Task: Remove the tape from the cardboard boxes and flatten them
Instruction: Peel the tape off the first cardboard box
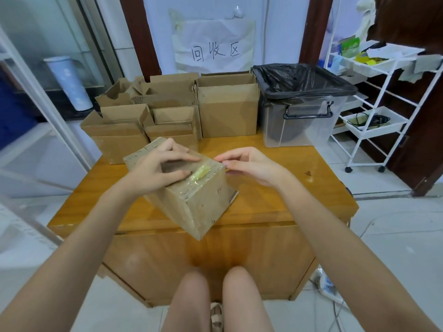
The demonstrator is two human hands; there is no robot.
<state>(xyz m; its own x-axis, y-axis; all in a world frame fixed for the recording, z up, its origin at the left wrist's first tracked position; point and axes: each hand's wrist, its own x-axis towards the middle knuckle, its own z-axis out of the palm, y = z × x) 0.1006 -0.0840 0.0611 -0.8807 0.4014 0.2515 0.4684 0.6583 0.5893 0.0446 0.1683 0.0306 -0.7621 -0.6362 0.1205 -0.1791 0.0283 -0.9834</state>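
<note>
A closed cardboard box (191, 200) lies tilted on the wooden table (275, 207), in front of me. Clear tape with a crumpled yellowish patch (202, 173) runs over its top. My left hand (160, 167) rests on the box top with its fingers arched, thumb and fingertips pressing the cardboard beside the tape. At the box's right top edge, my right hand (249, 165) pinches a strip of tape between thumb and fingertips.
Several open cardboard boxes (227, 111) stand along the back of the table. A clear bin (302, 111) lined with a black bag sits at the back right. A white wheeled rack (374, 97) stands to the right. My knees are below the table front.
</note>
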